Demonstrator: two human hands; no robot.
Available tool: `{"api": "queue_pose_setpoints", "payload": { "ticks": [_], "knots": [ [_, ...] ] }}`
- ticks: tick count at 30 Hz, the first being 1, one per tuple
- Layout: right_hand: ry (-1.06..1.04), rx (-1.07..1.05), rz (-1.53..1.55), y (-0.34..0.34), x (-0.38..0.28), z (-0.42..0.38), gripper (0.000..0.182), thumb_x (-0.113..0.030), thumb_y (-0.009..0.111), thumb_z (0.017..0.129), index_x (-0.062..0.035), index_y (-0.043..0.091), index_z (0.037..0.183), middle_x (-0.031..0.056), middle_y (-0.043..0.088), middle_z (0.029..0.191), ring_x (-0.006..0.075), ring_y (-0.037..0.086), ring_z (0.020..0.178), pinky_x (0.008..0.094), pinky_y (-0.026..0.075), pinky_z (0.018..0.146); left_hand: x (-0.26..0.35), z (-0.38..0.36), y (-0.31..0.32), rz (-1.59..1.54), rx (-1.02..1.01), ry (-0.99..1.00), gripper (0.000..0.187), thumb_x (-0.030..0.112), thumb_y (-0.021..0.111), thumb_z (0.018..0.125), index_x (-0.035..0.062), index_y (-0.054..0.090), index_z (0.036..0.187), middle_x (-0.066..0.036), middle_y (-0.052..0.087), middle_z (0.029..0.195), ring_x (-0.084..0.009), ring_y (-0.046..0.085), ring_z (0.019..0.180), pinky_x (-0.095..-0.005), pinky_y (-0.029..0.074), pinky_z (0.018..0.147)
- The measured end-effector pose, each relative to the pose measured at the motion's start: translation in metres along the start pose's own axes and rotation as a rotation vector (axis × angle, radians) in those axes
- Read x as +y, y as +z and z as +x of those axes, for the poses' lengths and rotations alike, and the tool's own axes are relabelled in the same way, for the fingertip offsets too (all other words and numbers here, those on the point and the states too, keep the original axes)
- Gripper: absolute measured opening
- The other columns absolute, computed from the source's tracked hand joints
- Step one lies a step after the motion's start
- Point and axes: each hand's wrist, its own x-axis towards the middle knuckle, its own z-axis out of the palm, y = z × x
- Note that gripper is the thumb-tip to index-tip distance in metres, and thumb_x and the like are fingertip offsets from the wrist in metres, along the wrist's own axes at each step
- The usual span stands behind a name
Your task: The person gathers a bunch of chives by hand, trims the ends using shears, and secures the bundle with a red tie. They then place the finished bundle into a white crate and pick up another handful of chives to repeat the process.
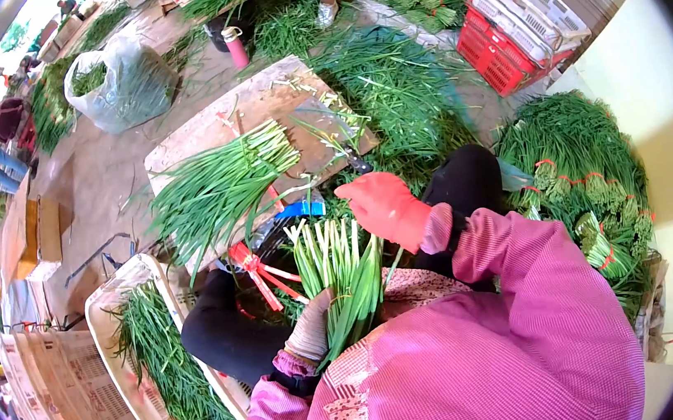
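Note:
My left hand (311,329), in a light striped glove, is closed around the lower part of a bunch of garlic chives (334,264). The bunch stands near my lap with its pale cut ends up. My right hand (388,208), in an orange-red glove, is beside the bunch's upper right, fingers curled together; whether they pinch anything is hidden. Just beyond it, a knife (358,161) with a dark handle lies at the edge of a wooden board (257,94). A larger pile of chives (221,177) rests on that board. Red ties (254,269) hang left of my bunch.
A white crate (100,320) of loose greens stands at my left. Tied bunches (590,181) are stacked at my right. Loose greens (388,80) cover the floor ahead. Beyond are a red crate (493,51), a plastic bag (120,93), a pink bottle (235,49) and other people.

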Motion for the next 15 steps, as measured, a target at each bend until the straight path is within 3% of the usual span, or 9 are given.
{"api": "queue_pose_setpoints", "payload": {
  "ticks": [2, 4, 6, 8, 11, 12, 13, 14, 15],
  "knots": [
    [-0.133, -0.072, 0.096, -0.024, -0.022, 0.003, 0.017, -0.024, 0.063, 0.082, -0.0114, 0.066, 0.092, 0.009, 0.065, 0.079, 0.034, 0.061, 0.075, 0.0467, 0.047, 0.066, -0.002, 0.001, -0.003, -0.038, -0.013, -0.015, 0.061, 0.035, 0.064, 0.089, 0.0026, 0.046, 0.137, -0.015, 0.059, 0.128, -0.0282, 0.061, 0.111, -0.0401, 0.049, 0.099],
    [-0.511, -0.092, 0.038, -0.03, -0.043, -0.009, 0.027, -0.037, 0.064, 0.081, -0.0104, 0.065, 0.079, 0.0068, 0.06, 0.067, 0.0316, 0.056, 0.067, 0.044, 0.044, 0.063, -0.002, 0.004, -0.007, -0.051, -0.017, -0.011, 0.056, 0.033, 0.061, 0.091, 0.0033, 0.047, 0.136, -0.015, 0.059, 0.127, -0.0264, 0.061, 0.112, -0.0392, 0.049, 0.099],
    [-0.443, -0.329, -0.053, -0.026, -0.073, -0.021, 0.038, -0.046, 0.063, 0.08, -0.0096, 0.062, 0.067, 0.0054, 0.055, 0.061, 0.0278, 0.053, 0.066, 0.0426, 0.044, 0.064, 0.001, 0.005, -0.008, 0.072, 0.122, 0.022, 0.051, 0.031, 0.059, 0.093, 0.0026, 0.048, 0.134, -0.011, 0.058, 0.127, -0.0232, 0.06, 0.111, -0.0351, 0.049, 0.098],
    [-0.626, -0.367, -0.071, 0.005, -0.078, -0.037, 0.038, -0.045, 0.064, 0.079, -0.0084, 0.062, 0.067, 0.0072, 0.056, 0.062, 0.0296, 0.053, 0.065, 0.0441, 0.043, 0.064, -0.002, 0.009, -0.016, 0.048, 0.121, -0.016, 0.047, 0.031, 0.056, 0.096, 0.0042, 0.048, 0.134, -0.01, 0.057, 0.128, -0.0222, 0.059, 0.112, -0.0353, 0.048, 0.098],
    [-0.429, -0.19, 0.266, -0.006, -0.07, -0.027, 0.03, -0.035, 0.067, 0.083, -0.0071, 0.065, 0.071, 0.0076, 0.059, 0.064, 0.0264, 0.058, 0.064, 0.041, 0.047, 0.064, -0.004, 0.004, -0.014, -0.019, 0.077, 0.076, 0.059, 0.043, 0.058, 0.093, 0.0063, 0.045, 0.138, -0.011, 0.056, 0.13, -0.0237, 0.058, 0.116, -0.0378, 0.047, 0.101],
    [-0.118, -0.419, 0.639, -0.038, -0.072, -0.011, 0.018, -0.021, 0.066, 0.088, -0.0051, 0.068, 0.079, 0.0064, 0.063, 0.07, 0.0214, 0.063, 0.065, 0.0357, 0.05, 0.063, -0.004, 0.001, -0.011, -0.019, 0.079, 0.074, 0.059, 0.043, 0.058, 0.093, 0.0063, 0.045, 0.138, -0.011, 0.056, 0.13, -0.0237, 0.058, 0.116, -0.0378, 0.047, 0.101],
    [0.163, -0.478, 1.02, -0.064, -0.068, 0.006, 0.011, -0.013, 0.064, 0.09, -0.0035, 0.069, 0.085, 0.0059, 0.066, 0.075, 0.0175, 0.066, 0.068, 0.0312, 0.052, 0.063, -0.002, 0.0, -0.008, -0.045, 0.056, 0.067, 0.063, 0.046, 0.059, 0.092, 0.006, 0.044, 0.139, -0.011, 0.056, 0.131, -0.0243, 0.058, 0.116, -0.038, 0.046, 0.101],
    [0.031, -0.235, 1.041, -0.074, -0.048, 0.023, 0.007, -0.009, 0.064, 0.088, -0.0031, 0.068, 0.089, 0.0068, 0.068, 0.081, 0.019, 0.066, 0.072, 0.0312, 0.052, 0.066, -0.001, 0.001, -0.007, -0.071, 0.031, 0.063, 0.067, 0.048, 0.059, 0.092, 0.0058, 0.043, 0.14, -0.012, 0.056, 0.132, -0.0248, 0.057, 0.117, -0.0382, 0.046, 0.102],
    [-0.127, -0.121, 0.906, -0.087, -0.015, 0.041, 0.013, -0.012, 0.066, 0.085, -0.0052, 0.068, 0.097, 0.0102, 0.068, 0.095, 0.0225, 0.065, 0.094, 0.0334, 0.051, 0.082, -0.003, 0.003, -0.012, -0.077, 0.043, 0.059, 0.068, 0.049, 0.059, 0.092, 0.0055, 0.042, 0.141, -0.013, 0.055, 0.133, -0.0255, 0.058, 0.116, -0.0384, 0.047, 0.101]
  ]
}}
